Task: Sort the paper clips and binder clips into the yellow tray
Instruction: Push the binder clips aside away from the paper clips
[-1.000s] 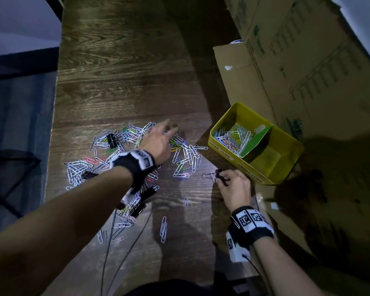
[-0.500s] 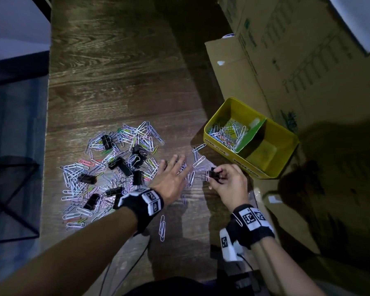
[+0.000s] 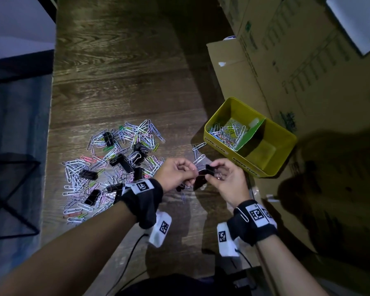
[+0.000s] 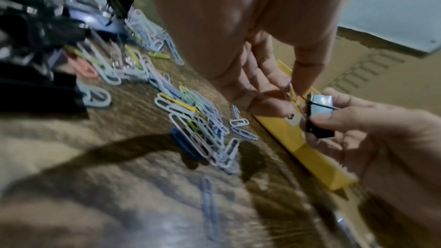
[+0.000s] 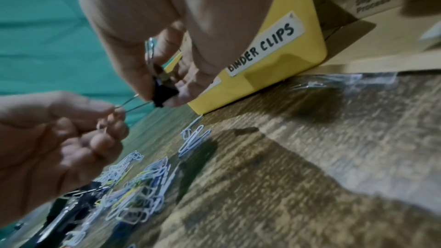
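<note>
My right hand [image 3: 212, 170] grips a black binder clip [image 3: 209, 168] just above the table, in front of the yellow tray [image 3: 250, 165]. My left hand [image 3: 193, 170] meets it and pinches a pale paper clip [image 5: 102, 125] at the tip of the binder clip's wire handle [image 5: 133, 103]. The left wrist view shows the binder clip [image 4: 319, 105] between the right thumb and fingers. The tray's left compartment holds several paper clips [image 3: 226, 131]. A green divider [image 3: 252, 133] separates the right compartment, labelled "BINDER CLIPS" [image 5: 262, 44]. A mixed pile of clips [image 3: 115, 163] lies to the left.
Cardboard boxes [image 3: 286, 60] stand against the tray's far and right sides. The wooden table's [image 3: 126, 71] left edge runs near a black wire stand [image 3: 9, 189]. Cables [image 3: 126, 263] trail at the front. One loose paper clip [image 3: 241, 214] sits on my right wristband.
My left hand left the pile, where it lay flat, rose and moved right to pinch at the binder clip's handle. The right hand kept hold of the binder clip.
</note>
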Available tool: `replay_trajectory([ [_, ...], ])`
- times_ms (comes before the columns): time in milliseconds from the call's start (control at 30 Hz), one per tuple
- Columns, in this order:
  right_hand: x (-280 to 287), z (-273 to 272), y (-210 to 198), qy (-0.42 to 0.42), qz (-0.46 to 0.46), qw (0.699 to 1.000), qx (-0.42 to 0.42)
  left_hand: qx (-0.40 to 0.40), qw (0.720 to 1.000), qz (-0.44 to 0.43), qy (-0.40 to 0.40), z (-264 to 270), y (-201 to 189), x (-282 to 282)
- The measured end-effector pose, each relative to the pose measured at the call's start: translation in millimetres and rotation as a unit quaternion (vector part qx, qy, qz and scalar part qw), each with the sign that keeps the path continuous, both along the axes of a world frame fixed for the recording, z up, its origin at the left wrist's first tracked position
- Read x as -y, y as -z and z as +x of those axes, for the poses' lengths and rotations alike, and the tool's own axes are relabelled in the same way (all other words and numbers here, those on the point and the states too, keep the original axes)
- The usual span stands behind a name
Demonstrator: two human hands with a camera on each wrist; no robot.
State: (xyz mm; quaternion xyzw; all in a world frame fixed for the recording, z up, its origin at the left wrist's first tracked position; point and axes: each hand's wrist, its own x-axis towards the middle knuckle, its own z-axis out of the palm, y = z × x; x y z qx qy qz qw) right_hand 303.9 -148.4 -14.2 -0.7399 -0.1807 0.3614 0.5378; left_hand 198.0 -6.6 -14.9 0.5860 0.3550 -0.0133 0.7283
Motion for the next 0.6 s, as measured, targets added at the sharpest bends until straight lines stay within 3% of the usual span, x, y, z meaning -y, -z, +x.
replay_trajectory([
  [100, 8, 6, 5, 0.036, -0.080, 0.993, 0.078, -0.036, 0.993, 0.110, 0.017, -8, 4, -8],
  [200, 14, 6, 6, 0.043, -0.102, 0.992, 0.061, -0.059, 0.960, 0.249, 0.110, -10, 3, -13],
  [333, 7, -3, -1, -0.002, -0.051, 0.998, 0.029, -0.019, 0.987, 0.090, 0.132, 1, -14, 4],
  [400, 3, -4, -2, 0.014, -0.051, 0.998, 0.044, -0.015, 0.985, 0.110, 0.133, 5, -14, 11],
  [467, 3, -1, -2, 0.049, -0.085, 0.992, 0.083, -0.029, 0.961, 0.233, 0.146, 6, -9, 9],
  [600, 15, 7, 0, 0.094, -0.198, 0.966, 0.135, -0.026, 0.865, 0.452, 0.218, 13, 10, -10],
])
